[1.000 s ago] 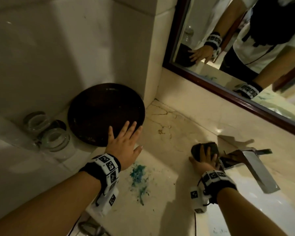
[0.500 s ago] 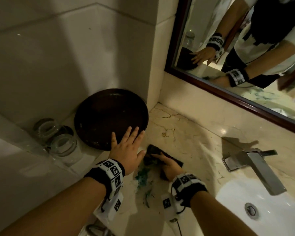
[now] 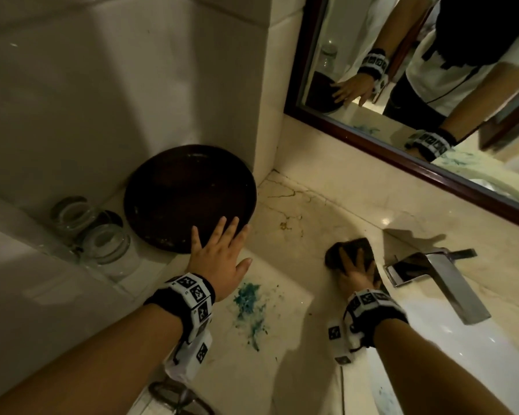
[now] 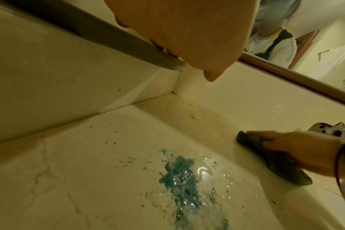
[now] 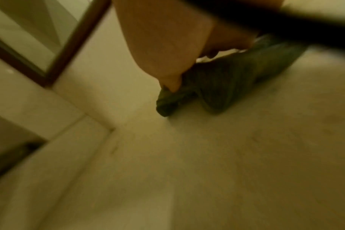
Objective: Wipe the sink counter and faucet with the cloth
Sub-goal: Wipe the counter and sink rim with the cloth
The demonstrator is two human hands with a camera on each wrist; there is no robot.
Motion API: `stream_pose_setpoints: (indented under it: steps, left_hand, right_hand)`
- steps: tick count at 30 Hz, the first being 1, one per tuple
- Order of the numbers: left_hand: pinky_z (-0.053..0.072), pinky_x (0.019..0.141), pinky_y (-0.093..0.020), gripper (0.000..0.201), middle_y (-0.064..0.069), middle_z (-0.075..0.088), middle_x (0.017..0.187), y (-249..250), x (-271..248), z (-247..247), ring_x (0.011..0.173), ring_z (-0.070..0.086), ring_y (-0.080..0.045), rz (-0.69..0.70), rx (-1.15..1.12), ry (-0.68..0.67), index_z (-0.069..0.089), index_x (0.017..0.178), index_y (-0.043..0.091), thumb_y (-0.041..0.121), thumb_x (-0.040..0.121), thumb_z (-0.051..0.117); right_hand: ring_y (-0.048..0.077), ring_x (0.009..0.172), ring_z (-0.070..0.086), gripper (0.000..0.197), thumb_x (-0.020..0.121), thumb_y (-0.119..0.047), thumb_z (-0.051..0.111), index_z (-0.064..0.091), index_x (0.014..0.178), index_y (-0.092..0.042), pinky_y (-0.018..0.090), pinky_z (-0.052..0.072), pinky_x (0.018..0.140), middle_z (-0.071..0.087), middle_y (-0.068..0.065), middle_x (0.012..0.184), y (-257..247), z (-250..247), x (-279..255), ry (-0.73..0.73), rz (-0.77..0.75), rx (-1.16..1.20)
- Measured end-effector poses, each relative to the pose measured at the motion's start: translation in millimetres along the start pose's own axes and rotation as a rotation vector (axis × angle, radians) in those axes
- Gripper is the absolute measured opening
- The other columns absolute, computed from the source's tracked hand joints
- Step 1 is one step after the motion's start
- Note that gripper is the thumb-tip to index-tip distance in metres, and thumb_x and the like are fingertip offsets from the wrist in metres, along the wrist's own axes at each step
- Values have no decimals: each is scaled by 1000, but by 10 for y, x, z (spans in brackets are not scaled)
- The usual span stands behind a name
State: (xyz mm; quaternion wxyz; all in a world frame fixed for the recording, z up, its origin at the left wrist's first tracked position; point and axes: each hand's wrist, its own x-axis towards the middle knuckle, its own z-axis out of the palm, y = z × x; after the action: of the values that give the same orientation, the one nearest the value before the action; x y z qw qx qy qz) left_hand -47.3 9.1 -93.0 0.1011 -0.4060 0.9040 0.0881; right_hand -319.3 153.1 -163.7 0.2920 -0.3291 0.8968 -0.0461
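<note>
The dark cloth [image 3: 350, 255] lies bunched on the marble desk [image 3: 294, 369] just left of the faucet [image 3: 438, 280], pinned under the right hand [image 3: 355, 272], whose fingers lie straight over the cloth and press it flat rather than gripping it. To the left, well apart from the cloth, a wet blue-green smear [image 3: 250, 304] sits on the desk near the left hand [image 3: 219, 259], which is spread open with its fingertips on the rim of a dark round tray [image 3: 177, 193] leaning against the wall; two glass jars [image 3: 102, 241] stand beside the tray. The step in hand looks like wiping the desk, and doing it well probably means keeping the palm flat and the pressure even, sweeping the cloth back over the smear in overlapping passes and folding to a clean face so the colour is lifted, not spread, before moving on to the faucet. The left wrist view shows what the head view blurs: the smear glistens wet, with fine specks scattered toward the corner. The right wrist view is smeared by motion but shows the cloth's folded edge tucked under a fingertip [image 5: 172, 84], while the faucet appears only from the head
</note>
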Motion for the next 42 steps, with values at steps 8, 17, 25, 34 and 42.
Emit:
stream_pose_setpoints:
  steps: [8,17,25,34,42]
  left_hand:
    - [-7,112,-62,66,7,-15,159,-132,-60,43,146,-16,-16,-30,1,27,-13,150,32,56,97,18]
    - [-6,111,-63,66,7,-17,159,-200,-206,-8,146,-17,-17,-38,-11,23,-15,149,32,57,96,17]
    - [-4,112,-63,66,4,-12,160,-293,-391,-13,147,-13,-18,-54,-10,55,-10,151,31,56,96,18]
    - [-6,113,-59,71,4,-8,161,-398,-489,83,147,-11,-18,-81,-65,89,-8,151,30,60,88,1]
    - [-4,117,-54,67,3,-10,161,-468,-465,103,147,-13,-19,-85,-107,66,-10,151,25,53,98,18]
  right_hand:
    - [32,141,-27,65,93,-56,35,-4,144,-48,59,-11,113,-27,-5,155,-442,375,-94,-80,40,-38]
    - [21,146,-12,50,100,-24,35,24,142,-48,53,-8,114,0,-16,158,-1216,821,-486,-186,-408,-41]
    - [22,111,48,34,97,-3,42,55,127,-9,29,37,95,53,14,132,-1305,215,-623,-299,-167,829]
    - [31,146,5,49,99,-17,34,32,142,-40,52,13,117,10,0,159,-1031,311,-194,22,-184,287]
    - [29,143,-22,47,98,-50,26,7,140,-58,54,-9,114,-17,-8,157,-1468,896,-363,-180,-297,-200]
